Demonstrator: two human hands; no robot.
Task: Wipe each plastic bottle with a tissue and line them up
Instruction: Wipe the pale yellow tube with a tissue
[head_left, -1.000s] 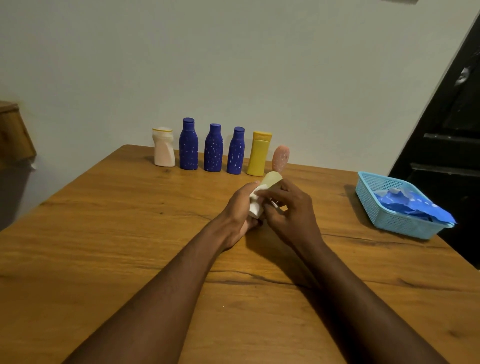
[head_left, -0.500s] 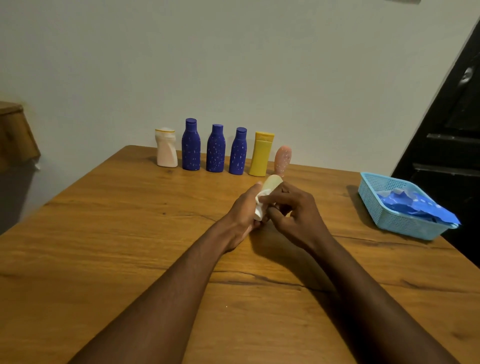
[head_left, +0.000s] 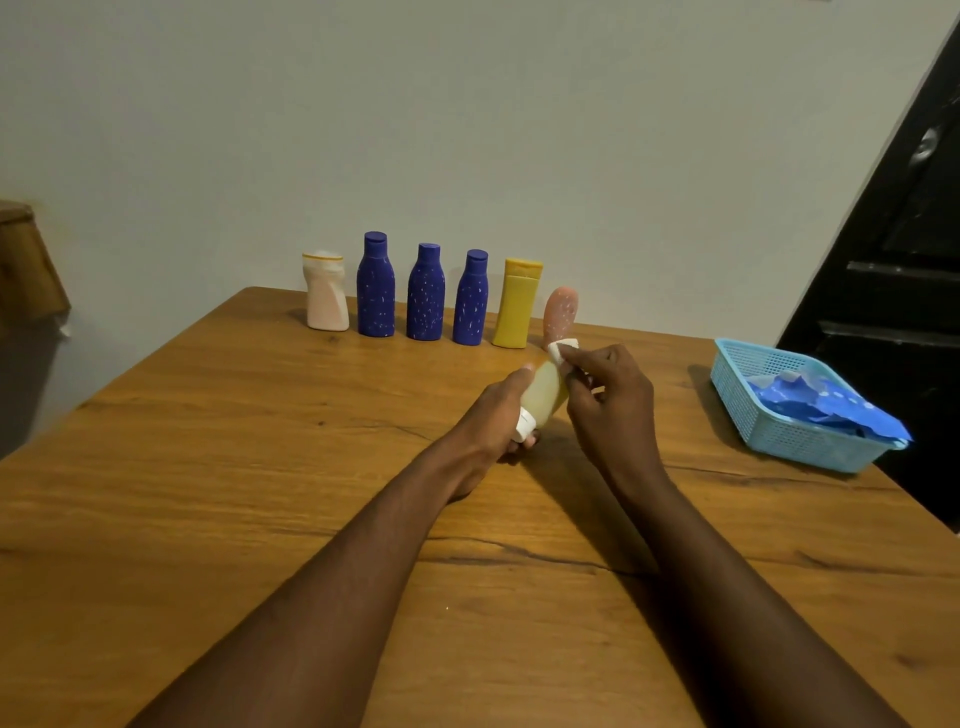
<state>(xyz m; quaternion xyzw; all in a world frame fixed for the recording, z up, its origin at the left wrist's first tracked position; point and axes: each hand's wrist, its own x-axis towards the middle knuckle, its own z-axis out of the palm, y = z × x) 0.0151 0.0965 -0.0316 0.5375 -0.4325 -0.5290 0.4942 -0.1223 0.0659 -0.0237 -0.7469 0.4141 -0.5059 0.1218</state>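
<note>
Now, along the far edge of your wooden table (head_left: 208, 426), six bottles stand upright in a row: a white-and-pink bottle (head_left: 325, 296), three blue speckled bottles (head_left: 375, 288) (head_left: 426, 296) (head_left: 471, 301), a yellow bottle (head_left: 516, 306) and a small pink bottle (head_left: 560, 312) at the right end. Just in front of that end, your left hand (head_left: 496, 423) grips a pale yellow bottle (head_left: 545, 395) near its white cap (head_left: 525, 423), holding it tilted above the table with the cap toward you. Your right hand (head_left: 610, 408) pinches a white tissue (head_left: 563, 351) against the bottle's far end. Well to the right, a light blue plastic basket (head_left: 769, 431) sits near the table's edge with crumpled blue material (head_left: 826, 410) inside
</note>
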